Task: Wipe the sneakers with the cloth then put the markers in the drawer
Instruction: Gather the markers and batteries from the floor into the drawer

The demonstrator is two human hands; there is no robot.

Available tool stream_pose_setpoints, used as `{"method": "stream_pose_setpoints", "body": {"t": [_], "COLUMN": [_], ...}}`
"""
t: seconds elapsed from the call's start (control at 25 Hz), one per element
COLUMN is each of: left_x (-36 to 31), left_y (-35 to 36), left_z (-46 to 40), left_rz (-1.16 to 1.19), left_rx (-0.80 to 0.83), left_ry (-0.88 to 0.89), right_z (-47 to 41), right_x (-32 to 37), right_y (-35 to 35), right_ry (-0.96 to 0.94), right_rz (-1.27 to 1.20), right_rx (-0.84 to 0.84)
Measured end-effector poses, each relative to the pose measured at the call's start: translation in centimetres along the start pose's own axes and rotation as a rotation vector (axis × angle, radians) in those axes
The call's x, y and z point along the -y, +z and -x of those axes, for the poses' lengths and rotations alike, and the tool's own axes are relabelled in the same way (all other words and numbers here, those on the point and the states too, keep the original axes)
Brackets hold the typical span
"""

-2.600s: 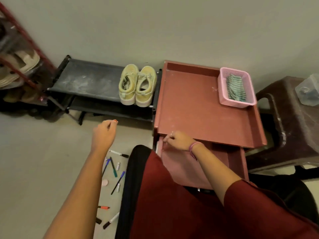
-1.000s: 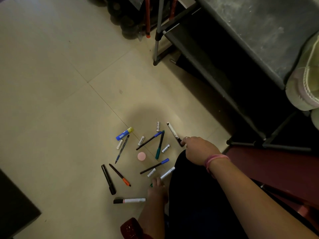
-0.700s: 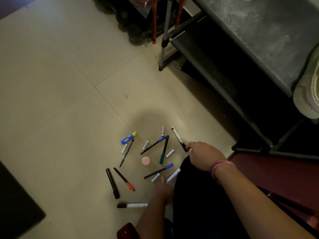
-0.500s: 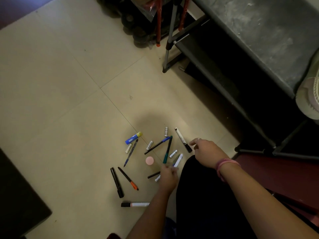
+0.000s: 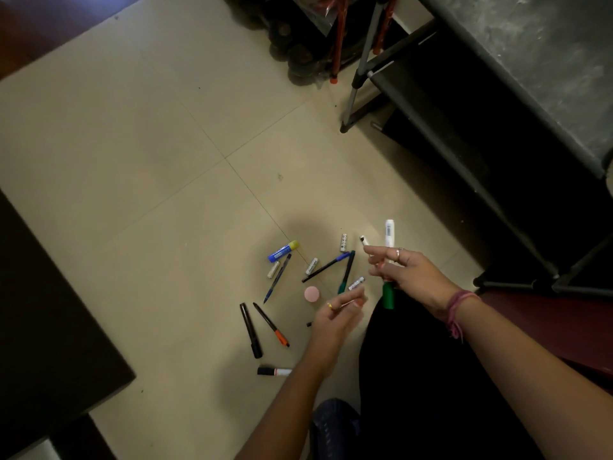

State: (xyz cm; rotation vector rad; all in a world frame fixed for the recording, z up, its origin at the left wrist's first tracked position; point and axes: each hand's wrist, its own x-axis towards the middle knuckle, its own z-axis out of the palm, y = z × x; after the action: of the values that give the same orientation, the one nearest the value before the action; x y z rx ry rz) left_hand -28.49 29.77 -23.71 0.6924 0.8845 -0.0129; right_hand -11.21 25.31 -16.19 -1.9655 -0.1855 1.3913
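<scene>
Several markers and pens lie scattered on the tiled floor: a blue one with a yellow cap point(image 5: 283, 251), a black marker point(image 5: 251, 330), an orange-tipped pen point(image 5: 271, 324), a green pen point(image 5: 346, 272). My right hand point(image 5: 411, 272) grips a white marker point(image 5: 388, 232) with a green end, lifted off the floor. Low over the floor, my left hand point(image 5: 333, 320) pinches a thin black pen whose black end point(image 5: 309, 324) pokes out from under it. A sliver of a sneaker point(image 5: 609, 180) shows at the right edge. The cloth is out of view.
A dark shoe rack point(image 5: 497, 94) fills the upper right, one leg point(image 5: 353, 94) standing on the floor. The dark red drawer unit point(image 5: 547, 327) is at right behind my arm. A dark slab point(image 5: 49, 310) covers the lower left. My black-clad knee point(image 5: 431, 376) is below my hands.
The white marker that lay by my left hand is now held up in my right hand, which has lifted off my knee. My left hand moved up over the black pen.
</scene>
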Motion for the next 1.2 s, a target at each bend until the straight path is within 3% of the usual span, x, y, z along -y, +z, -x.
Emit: {"method": "stream_pose_setpoints", "body": {"t": [0.12, 0.24, 0.4, 0.72, 0.92, 1.08, 1.2], "left_x": [5.6, 10.0, 13.1, 12.8, 11.1, 10.9, 8.5], "left_y": [-6.6, -10.2, -12.3, -13.3, -12.6, -11.8, -9.3], "left_z": [0.2, 1.5, 1.0, -0.7, -0.7, 0.0, -0.7], "left_rz": [-0.345, -0.322, -0.211, -0.034, 0.012, -0.105, -0.037], "left_rx": [-0.393, -0.606, -0.563, -0.521, -0.758, -0.992, -0.999], "left_ry": [-0.233, -0.517, -0.624, -0.677, -0.607, -0.356, -0.137], "right_z": [0.1, 0.0, -0.1, -0.8, -0.9, -0.9, -0.7], "right_x": [-0.1, -0.5, -0.9, -0.7, -0.6, -0.7, -0.5], "right_y": [-0.3, -0.3, -0.1, 0.2, 0.5, 1.2, 1.8], "right_ry": [-0.008, -0.002, 0.012, -0.013, -0.018, 0.036, 0.056], "right_rz": [0.101, 0.156, 0.187, 0.191, 0.169, 0.177, 0.109], "right_rx": [-0.073, -0.077, -0.088, -0.070, -0.071, -0.019, -0.054]}}
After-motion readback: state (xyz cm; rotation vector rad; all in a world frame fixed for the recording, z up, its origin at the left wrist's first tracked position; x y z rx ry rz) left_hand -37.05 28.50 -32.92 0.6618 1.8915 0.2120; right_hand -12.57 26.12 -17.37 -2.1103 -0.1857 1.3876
